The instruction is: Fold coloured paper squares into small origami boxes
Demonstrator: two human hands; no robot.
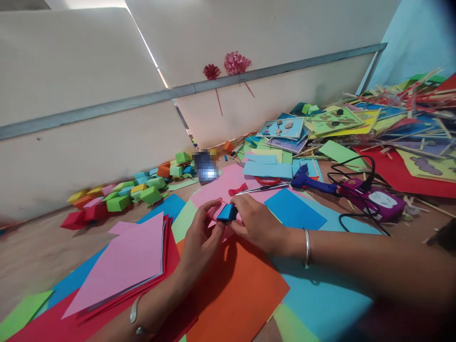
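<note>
Between my two hands is a small folded blue paper box, held above an orange paper sheet. The fingers and thumb of my left hand pinch its left side. On its right side, the fingers of my right hand close on the paper. Part of the box is hidden behind my fingertips. Just beyond my hands lie a small red paper strip, a pen and red-handled scissors, partly covered by light blue paper.
Several folded paper boxes line the wall at left. Stacked pink paper lies left of my hands. A blue glue gun and a purple power strip with a looping black cable sit at right. Cards and sticks pile up behind.
</note>
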